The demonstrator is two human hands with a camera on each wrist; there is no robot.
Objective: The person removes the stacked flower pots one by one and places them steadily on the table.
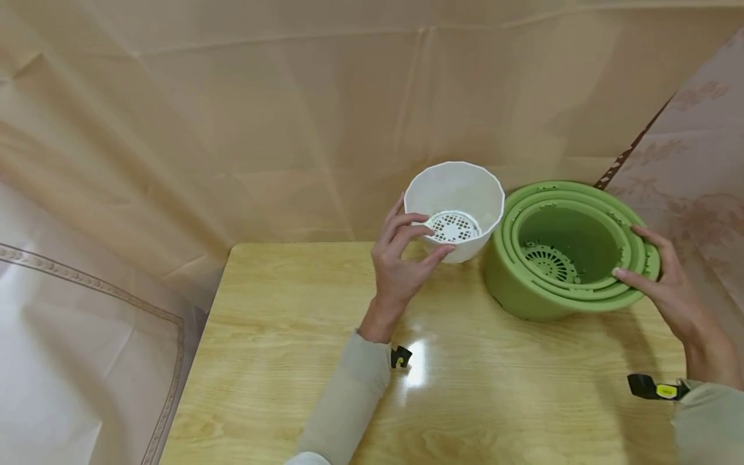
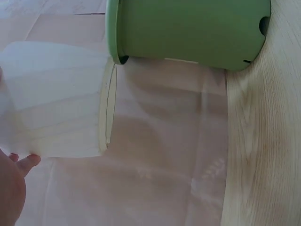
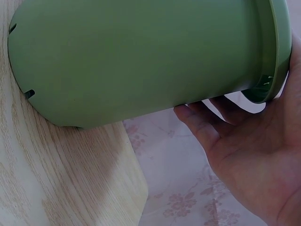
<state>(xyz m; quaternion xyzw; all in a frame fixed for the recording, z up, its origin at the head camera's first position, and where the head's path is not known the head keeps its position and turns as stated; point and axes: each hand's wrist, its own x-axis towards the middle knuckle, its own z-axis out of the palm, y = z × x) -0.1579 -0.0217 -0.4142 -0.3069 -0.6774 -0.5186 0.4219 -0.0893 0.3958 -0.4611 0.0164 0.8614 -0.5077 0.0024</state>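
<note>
- Two sleeved forearms come in over the near edge of the wooden table (image 1: pixel 279 361), each in a pale beige sleeve with a dark strap at the wrist.
- One left hand (image 1: pixel 401 258) is raised above the table's far half, its fingers and thumb curled round the near rim of a white pot (image 1: pixel 456 206); this pot is lifted off the wood and tipped so its mouth faces the camera.
- Inside the white pot sits one round white grid insert (image 1: pixel 453 226), lying near the fingertips.
- From the left wrist view the white pot (image 2: pixel 56 99) shows its faceted side, with a fingertip at its lower edge and the green pot's base behind it.
- One right hand (image 1: pixel 668 284) rests against the right rim of the green pots (image 1: pixel 523 290), fingers nearly straight, the thumb on the near side of the rim; it presses rather than clamps.
- Green pots stand at the table's far right corner, tilted toward the camera. Three nested rims can be counted, so three green pots sit one inside another.
- One green slotted insert (image 1: pixel 549 261) lies at the bottom of the innermost green pot.
- Right wrist view: the outer green pot (image 3: pixel 136 61) lies on its side edge against the wood, the open palm and fingers (image 3: pixel 207 125) under its rim.
- White pot and green pots are just beside each other, whether touching I cannot tell.
- Beige cloth hangs behind the table; a flowered fabric lies at its right edge.
</note>
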